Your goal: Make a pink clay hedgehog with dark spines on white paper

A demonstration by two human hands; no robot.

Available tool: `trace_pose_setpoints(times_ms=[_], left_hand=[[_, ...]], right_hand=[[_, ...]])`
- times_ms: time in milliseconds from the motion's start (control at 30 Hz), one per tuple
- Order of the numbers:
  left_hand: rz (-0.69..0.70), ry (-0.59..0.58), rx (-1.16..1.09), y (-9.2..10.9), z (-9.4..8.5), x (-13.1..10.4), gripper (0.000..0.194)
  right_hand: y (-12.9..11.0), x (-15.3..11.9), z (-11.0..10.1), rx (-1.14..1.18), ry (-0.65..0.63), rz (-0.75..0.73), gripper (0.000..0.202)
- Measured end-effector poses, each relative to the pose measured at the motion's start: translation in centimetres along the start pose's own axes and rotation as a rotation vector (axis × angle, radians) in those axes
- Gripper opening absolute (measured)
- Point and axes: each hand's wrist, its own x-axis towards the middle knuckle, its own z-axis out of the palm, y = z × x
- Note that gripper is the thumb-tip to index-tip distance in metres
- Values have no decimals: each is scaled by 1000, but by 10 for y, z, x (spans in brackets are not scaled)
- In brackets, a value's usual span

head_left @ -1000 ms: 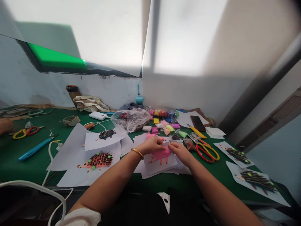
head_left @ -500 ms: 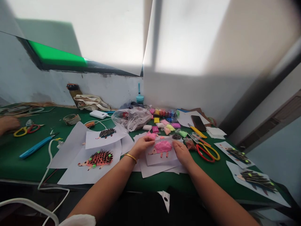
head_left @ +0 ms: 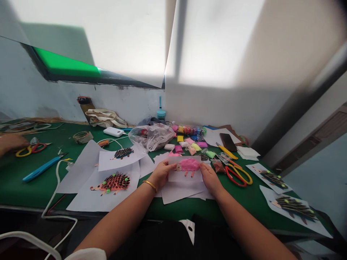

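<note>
Between my two hands is a small sheet of paper (head_left: 177, 177) with a pink clay hedgehog (head_left: 189, 165) on it. My left hand (head_left: 161, 172), a gold bangle at its wrist, pinches the left edge, its thumb near the hedgehog's snout. On the opposite edge, my right hand (head_left: 210, 177) grips the sheet. More white sheets (head_left: 179, 195) lie beneath on the table. Just behind the held sheet sits a lump of pink clay (head_left: 173, 154), partly hidden by it. Several coloured clay packs (head_left: 201, 144) are scattered farther back.
Red and yellow scissors (head_left: 238, 176) and a phone (head_left: 228, 142) lie right. Finished hedgehog pictures rest on sheets at left (head_left: 81, 198) and right (head_left: 295, 209). A blue pen-like tool (head_left: 42, 169) and white cable (head_left: 58, 180) are left. Another person's hand (head_left: 12, 143) is near other scissors (head_left: 24, 151).
The held sheet has tilted, so the hedgehog looks flatter, and my left thumb now covers more of its snout end. At far left the other person's hand has moved right, toward the scissors.
</note>
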Motion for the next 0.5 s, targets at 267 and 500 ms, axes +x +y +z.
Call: trace_pose_setpoints(times_ms=[267,500], left_hand=[[75,71,176,-6,-1,2,48],[84,66,227,-10,-2,2,48]], right_hand=[[6,1,3,-77,-14,0,47],[5,0,0,59,-92,29,49]])
